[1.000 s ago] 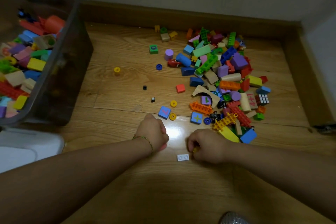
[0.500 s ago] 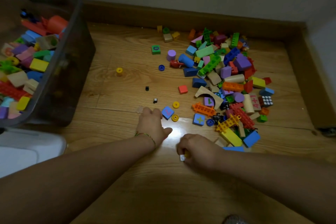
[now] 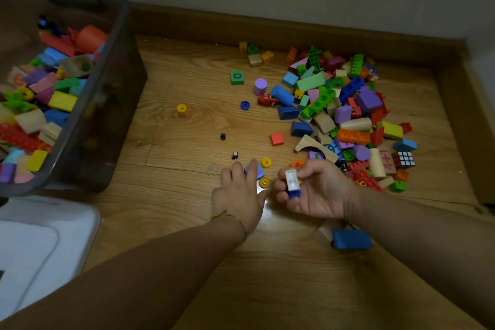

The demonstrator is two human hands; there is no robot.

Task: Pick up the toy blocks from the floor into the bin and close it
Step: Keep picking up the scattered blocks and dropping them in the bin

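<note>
We see a floor [image 3: 174, 195] of wood-grain planks, glossy enough to throw glare — the bin [image 3: 107, 115] is smoky translucent plastic, the white lid [image 3: 40, 244] smooth plastic. An arch block [image 3: 308, 143] looks bare matt wood; the orange studded brick [image 3: 353, 136] plastic.

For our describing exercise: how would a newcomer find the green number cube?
Start at the big heap of coloured toy blocks on the wooden floor. Left of it, a small green cube sits apart near a lilac cylinder. Only it shows a zero on top.
</note>
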